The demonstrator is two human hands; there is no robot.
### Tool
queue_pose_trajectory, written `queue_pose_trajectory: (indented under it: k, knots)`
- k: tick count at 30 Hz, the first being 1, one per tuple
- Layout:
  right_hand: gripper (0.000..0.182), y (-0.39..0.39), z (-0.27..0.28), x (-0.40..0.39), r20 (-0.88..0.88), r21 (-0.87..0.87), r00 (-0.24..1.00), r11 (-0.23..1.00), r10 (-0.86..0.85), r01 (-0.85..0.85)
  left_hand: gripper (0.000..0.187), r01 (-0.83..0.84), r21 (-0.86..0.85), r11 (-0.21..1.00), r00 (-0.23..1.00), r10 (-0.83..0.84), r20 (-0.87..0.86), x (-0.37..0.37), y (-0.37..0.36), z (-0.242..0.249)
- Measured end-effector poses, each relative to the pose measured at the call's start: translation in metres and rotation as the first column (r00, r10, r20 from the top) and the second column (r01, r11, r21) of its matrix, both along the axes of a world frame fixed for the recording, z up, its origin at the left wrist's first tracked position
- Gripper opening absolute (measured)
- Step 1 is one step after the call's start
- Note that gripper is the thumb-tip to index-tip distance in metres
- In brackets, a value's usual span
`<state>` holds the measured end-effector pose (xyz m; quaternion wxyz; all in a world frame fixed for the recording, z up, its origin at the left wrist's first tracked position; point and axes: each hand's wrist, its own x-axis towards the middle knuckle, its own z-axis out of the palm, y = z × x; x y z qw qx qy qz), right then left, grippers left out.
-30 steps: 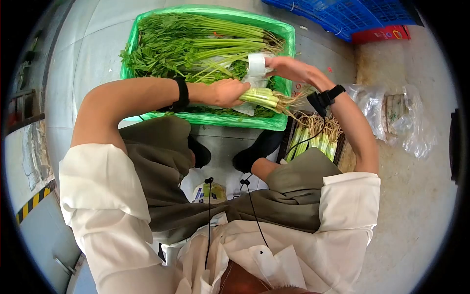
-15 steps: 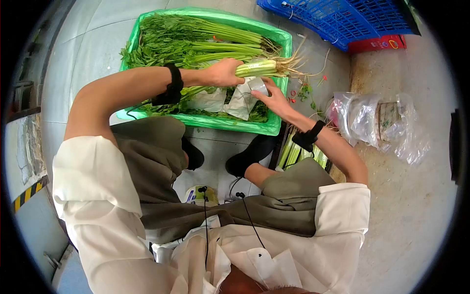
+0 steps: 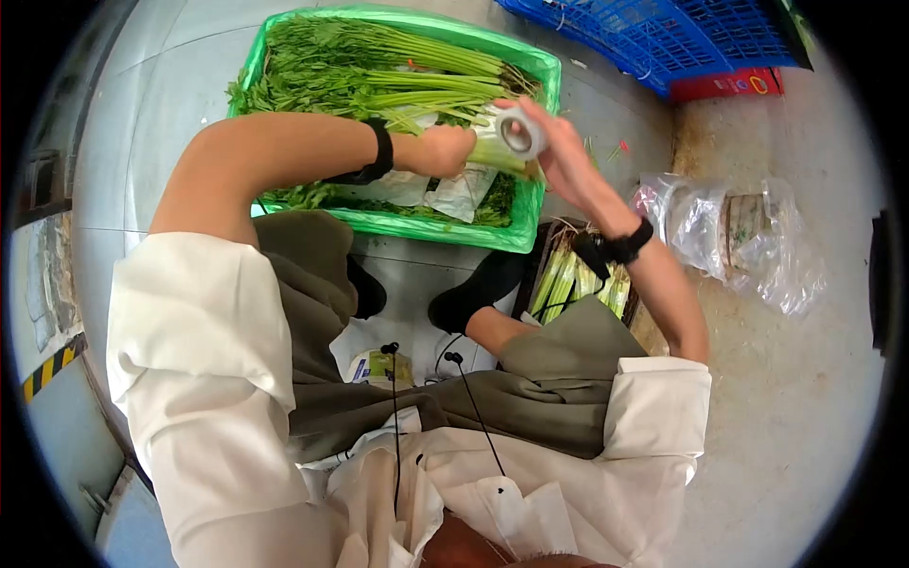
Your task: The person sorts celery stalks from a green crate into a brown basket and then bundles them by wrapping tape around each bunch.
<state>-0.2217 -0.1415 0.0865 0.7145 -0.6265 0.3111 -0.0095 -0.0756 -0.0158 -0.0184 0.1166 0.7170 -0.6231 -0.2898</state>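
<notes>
Over a crate lined with green plastic point(image 3: 379, 225), my left hand point(image 3: 445, 151) is closed round a bunch of celery stalks point(image 3: 490, 151). My right hand point(image 3: 559, 151) holds a roll of clear tape point(image 3: 520, 133) at the root end of that bunch, with the ring's hole facing up. The roots are mostly hidden behind the roll and my right hand. More leafy celery point(image 3: 379, 71) fills the crate, its leaves to the left and its roots to the right. White paper point(image 3: 464, 194) lies on the celery below my hands.
A second crate with celery point(image 3: 568, 275) stands by my right leg. Crumpled clear plastic bags point(image 3: 748, 232) lie on the right. At the upper right are a blue plastic crate point(image 3: 663, 38) and a red box point(image 3: 727, 84). A small tub point(image 3: 379, 367) stands between my feet.
My right hand has moved up and to the right with the tape roll, which has turned to show its hole. My left hand has moved slightly right and down, and the bunch has tilted.
</notes>
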Motion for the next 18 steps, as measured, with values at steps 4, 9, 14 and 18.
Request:
queue_pose_trajectory:
  k: [4,9,14,18]
  knots:
    - [0.052,-0.032,-0.022,0.020,0.109,0.201,0.990,0.973,0.093,-0.114,0.038,0.234,0.037,0.972,0.972,-0.235,0.016,-0.012,0.011,0.011]
    - [0.060,-0.048,-0.052,0.016,0.046,0.169,0.943,0.928,0.329,-0.332,0.032,0.310,-0.177,0.934,0.951,-0.306,0.050,0.002,0.021,0.025]
    - [0.053,-0.077,-0.088,-0.009,-0.268,0.142,0.659,0.706,0.703,-0.694,0.032,0.252,-0.245,0.936,0.963,-0.267,-0.030,0.018,0.022,0.034]
    - [0.051,-0.050,-0.102,-0.031,0.011,-0.182,0.825,0.812,0.565,-0.554,0.033,0.097,-0.283,0.954,0.970,-0.154,-0.188,0.026,0.018,0.037]
